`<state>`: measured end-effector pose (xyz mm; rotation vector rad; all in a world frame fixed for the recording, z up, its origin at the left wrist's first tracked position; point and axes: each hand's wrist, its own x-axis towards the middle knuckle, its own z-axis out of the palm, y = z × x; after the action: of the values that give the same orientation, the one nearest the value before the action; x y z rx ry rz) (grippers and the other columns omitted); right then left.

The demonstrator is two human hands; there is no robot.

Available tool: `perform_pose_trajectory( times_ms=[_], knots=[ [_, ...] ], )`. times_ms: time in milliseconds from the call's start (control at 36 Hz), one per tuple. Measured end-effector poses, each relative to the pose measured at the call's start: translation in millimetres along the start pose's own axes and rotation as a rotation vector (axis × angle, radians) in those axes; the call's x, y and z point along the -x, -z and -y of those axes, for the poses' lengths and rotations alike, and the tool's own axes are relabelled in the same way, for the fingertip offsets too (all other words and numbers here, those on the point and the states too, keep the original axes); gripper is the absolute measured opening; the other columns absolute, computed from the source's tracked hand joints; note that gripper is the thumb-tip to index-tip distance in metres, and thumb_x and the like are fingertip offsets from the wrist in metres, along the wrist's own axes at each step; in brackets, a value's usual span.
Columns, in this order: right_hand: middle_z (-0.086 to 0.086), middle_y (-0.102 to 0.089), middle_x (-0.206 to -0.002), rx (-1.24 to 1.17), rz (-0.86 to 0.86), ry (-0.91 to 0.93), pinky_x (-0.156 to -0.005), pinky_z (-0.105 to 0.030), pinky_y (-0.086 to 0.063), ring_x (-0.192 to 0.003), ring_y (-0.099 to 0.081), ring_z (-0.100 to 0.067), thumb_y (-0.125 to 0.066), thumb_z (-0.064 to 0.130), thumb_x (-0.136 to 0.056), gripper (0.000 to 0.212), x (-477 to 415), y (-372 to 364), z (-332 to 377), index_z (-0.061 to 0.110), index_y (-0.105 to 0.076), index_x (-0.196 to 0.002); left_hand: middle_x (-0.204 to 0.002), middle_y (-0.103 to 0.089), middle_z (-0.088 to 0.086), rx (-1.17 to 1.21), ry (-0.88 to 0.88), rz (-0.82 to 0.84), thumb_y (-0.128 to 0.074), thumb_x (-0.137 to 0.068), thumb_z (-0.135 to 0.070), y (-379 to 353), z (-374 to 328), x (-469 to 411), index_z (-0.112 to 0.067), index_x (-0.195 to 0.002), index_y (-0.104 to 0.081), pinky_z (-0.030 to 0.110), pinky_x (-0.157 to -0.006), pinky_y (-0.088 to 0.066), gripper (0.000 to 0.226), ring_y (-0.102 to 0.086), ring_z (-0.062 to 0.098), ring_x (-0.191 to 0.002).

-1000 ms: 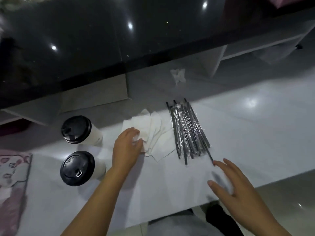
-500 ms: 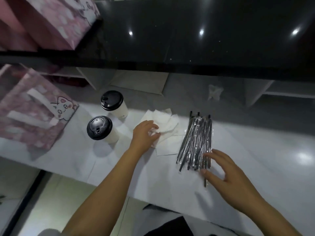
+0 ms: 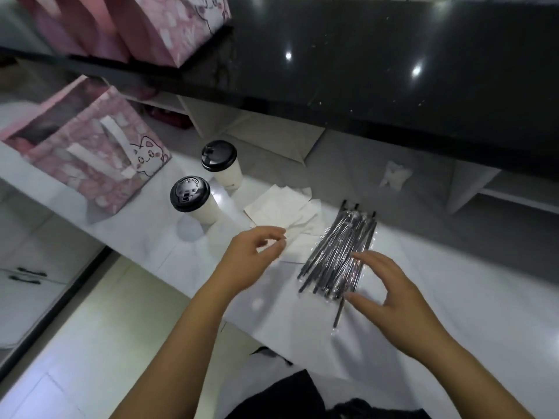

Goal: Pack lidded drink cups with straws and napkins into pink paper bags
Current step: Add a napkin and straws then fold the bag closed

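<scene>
Two white cups with black lids stand on the white table, one nearer and one behind it. Right of them lies a loose pile of white napkins, and beside that a heap of black straws in clear wrappers. My left hand pinches the near edge of a napkin between thumb and fingers. My right hand is spread over the near end of the straw heap, fingertips and thumb at the wrappers, gripping nothing. An open pink paper bag with a cat print stands left of the cups.
More pink bags stand on the raised black counter at the back left. A crumpled tissue lies under the counter behind the straws. The table's front edge runs just below my left wrist, with floor beyond.
The view swung left, bringing the pink bags into sight. My left hand drew back toward me with the napkin edge. My right hand moved onto the near end of the straws.
</scene>
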<state>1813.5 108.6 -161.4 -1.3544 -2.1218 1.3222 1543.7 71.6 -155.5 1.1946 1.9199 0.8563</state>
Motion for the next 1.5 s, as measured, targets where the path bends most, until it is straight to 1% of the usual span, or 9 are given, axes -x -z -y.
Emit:
perform_pose_trajectory(
  times_ms=[83, 194, 333, 444, 694, 889, 1194, 1306, 1500],
  knots=[
    [0.027, -0.025, -0.154, 0.039, 0.102, 0.076, -0.116, -0.028, -0.022, -0.142, -0.022, 0.004, -0.077, 0.039, -0.083, 0.070, -7.4, 6.0, 8.8, 0.061, -0.038, -0.137, -0.108, -0.073, -0.013, 0.055, 0.019, 0.232, -0.070, -0.092, -0.022, 0.3, -21.6, 33.9, -0.027, -0.098, -0.076, 0.026, -0.085, -0.056, 0.010, -0.069, 0.010, -0.094],
    [0.026, -0.044, -0.139, -0.005, 0.171, 0.137, -0.109, -0.023, -0.031, -0.131, -0.036, 0.008, -0.076, 0.029, -0.084, 0.033, -11.8, 3.9, 20.4, 0.052, -0.065, -0.105, -0.103, -0.076, -0.006, 0.080, 0.000, 0.346, -0.070, -0.091, -0.014, -5.0, -35.2, 54.2, -0.016, -0.102, -0.077, 0.027, -0.092, -0.054, 0.014, -0.069, 0.013, -0.100],
    [0.022, -0.066, -0.109, -0.192, 0.053, 0.083, -0.088, -0.019, -0.047, -0.106, -0.058, 0.005, -0.073, 0.019, -0.087, 0.014, -6.5, -9.9, 10.9, 0.031, -0.078, -0.093, -0.100, -0.076, -0.007, 0.086, 0.016, 0.304, -0.069, -0.092, -0.016, -1.5, -32.1, 47.1, -0.016, -0.100, -0.078, 0.025, -0.088, -0.054, 0.012, -0.070, 0.010, -0.097],
    [0.021, -0.067, -0.110, -0.177, 0.035, 0.035, -0.089, -0.016, -0.044, -0.106, -0.059, 0.005, -0.068, 0.021, -0.091, 0.016, -3.3, -10.3, 0.8, 0.033, -0.076, -0.097, -0.100, -0.076, -0.010, 0.107, 0.065, 0.284, -0.067, -0.094, -0.023, 1.9, -24.7, 29.1, -0.021, -0.102, -0.077, 0.019, -0.090, -0.051, 0.013, -0.067, 0.004, -0.099],
    [0.025, -0.068, -0.090, -0.088, -0.090, -0.057, -0.069, -0.019, -0.041, -0.090, -0.059, 0.002, -0.066, 0.022, -0.092, 0.030, 7.8, -8.3, -5.0, 0.050, -0.068, -0.084, -0.118, -0.066, -0.001, -0.016, 0.253, -0.126, -0.067, -0.091, -0.032, 0.3, 35.0, -66.2, -0.024, -0.125, -0.064, 0.043, -0.093, -0.054, 0.035, -0.064, 0.016, -0.101],
    [0.029, -0.068, -0.090, -0.010, -0.195, -0.084, -0.068, -0.016, -0.039, -0.097, -0.057, 0.003, -0.069, 0.019, -0.089, 0.025, 10.6, -12.3, -0.1, 0.044, -0.070, -0.087, -0.140, -0.057, 0.007, -0.125, 0.302, -0.136, -0.065, -0.090, -0.039, 0.4, 58.4, -120.6, -0.016, -0.140, -0.052, 0.035, -0.100, -0.046, 0.056, -0.057, 0.028, -0.122],
    [0.030, -0.065, -0.095, 0.104, -0.340, -0.044, -0.082, -0.018, -0.044, -0.102, -0.056, 0.005, -0.071, 0.010, -0.088, 0.025, 5.9, -21.2, 10.6, 0.033, -0.076, -0.093, -0.094, -0.067, 0.000, 0.077, 0.330, -0.183, -0.072, -0.079, -0.015, -0.1, 67.4, -143.1, -0.017, -0.098, -0.067, 0.032, -0.077, -0.055, 0.020, -0.066, 0.023, -0.090],
    [0.031, -0.064, -0.095, 0.113, -0.382, -0.031, -0.081, -0.005, -0.041, -0.102, -0.055, 0.009, -0.073, 0.008, -0.085, 0.027, 3.2, -22.0, 14.2, 0.035, -0.075, -0.091, -0.081, -0.064, -0.004, 0.172, 0.261, -0.209, -0.070, -0.079, -0.007, 2.4, 67.4, -143.3, -0.022, -0.088, -0.065, 0.038, -0.077, -0.054, 0.018, -0.065, 0.023, -0.083],
    [0.028, -0.064, -0.098, 0.093, -0.403, -0.004, -0.082, -0.007, -0.041, -0.107, -0.054, 0.008, -0.076, 0.008, -0.082, 0.034, -2.0, -18.4, 24.3, 0.041, -0.070, -0.086, -0.090, -0.073, -0.001, 0.274, 0.141, -0.189, -0.071, -0.086, -0.018, 9.7, 48.0, -127.0, -0.018, -0.094, -0.074, 0.028, -0.078, -0.052, 0.009, -0.067, 0.016, -0.085]
  ],
)
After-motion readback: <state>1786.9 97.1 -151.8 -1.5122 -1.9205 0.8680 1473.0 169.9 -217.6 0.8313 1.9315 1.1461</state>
